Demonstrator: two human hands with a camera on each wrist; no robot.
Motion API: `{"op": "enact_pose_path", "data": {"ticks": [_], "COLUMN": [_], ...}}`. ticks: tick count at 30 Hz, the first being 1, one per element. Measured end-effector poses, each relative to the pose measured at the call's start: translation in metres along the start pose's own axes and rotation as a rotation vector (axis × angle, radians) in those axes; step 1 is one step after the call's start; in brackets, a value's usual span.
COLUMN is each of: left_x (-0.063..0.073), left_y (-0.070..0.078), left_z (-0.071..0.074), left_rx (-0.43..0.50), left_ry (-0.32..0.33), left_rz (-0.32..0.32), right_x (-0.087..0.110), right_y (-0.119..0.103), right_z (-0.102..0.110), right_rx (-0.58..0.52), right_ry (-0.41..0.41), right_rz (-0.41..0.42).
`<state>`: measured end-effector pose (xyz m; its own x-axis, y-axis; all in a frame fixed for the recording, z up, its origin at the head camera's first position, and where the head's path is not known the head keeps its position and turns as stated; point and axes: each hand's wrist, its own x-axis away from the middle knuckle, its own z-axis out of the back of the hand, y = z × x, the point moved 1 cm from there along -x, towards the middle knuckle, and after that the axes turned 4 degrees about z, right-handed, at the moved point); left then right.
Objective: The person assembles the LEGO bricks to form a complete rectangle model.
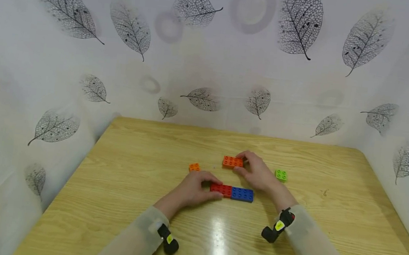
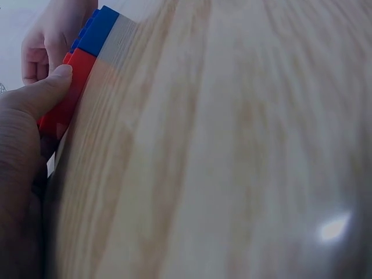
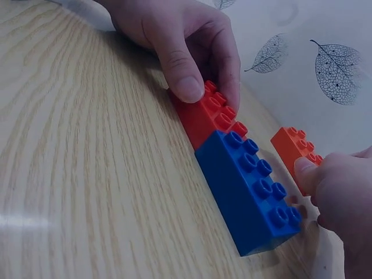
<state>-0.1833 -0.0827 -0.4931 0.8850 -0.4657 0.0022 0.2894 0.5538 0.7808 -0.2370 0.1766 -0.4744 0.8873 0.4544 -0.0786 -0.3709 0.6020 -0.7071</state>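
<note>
My left hand [image 1: 195, 189] pinches a red toy brick [image 1: 222, 190] between thumb and fingers on the table. Its far end meets a blue brick [image 1: 242, 194], so the two lie end to end in one row; the right wrist view shows the blue brick [image 3: 247, 192] with studs up. Behind this row, my right hand [image 1: 257, 173] holds a long orange brick [image 1: 232, 162] by its right end, thumb on the near side. That orange brick [image 3: 290, 151] also shows in the right wrist view, its studs upward.
A small orange brick [image 1: 194, 166] sits just behind the left hand. To the right of the right hand lies a small green brick [image 1: 281, 175]. The wooden table [image 1: 127, 202] ends at a leaf-patterned cloth [image 1: 210, 62] behind and at the sides.
</note>
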Motion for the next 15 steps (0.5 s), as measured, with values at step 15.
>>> {"op": "enact_pose_path", "data": {"ticks": [15], "left_x": [0.0008], "left_y": [-0.0004], "left_z": [0.0006], "left_rx": [0.003], "left_ry": [0.004], "left_rz": [-0.009], "right_x": [0.0107], "right_y": [-0.0098], "right_z": [0.0071], "right_rx": [0.008], "right_ry": [0.035], "right_rz": [0.071]}}
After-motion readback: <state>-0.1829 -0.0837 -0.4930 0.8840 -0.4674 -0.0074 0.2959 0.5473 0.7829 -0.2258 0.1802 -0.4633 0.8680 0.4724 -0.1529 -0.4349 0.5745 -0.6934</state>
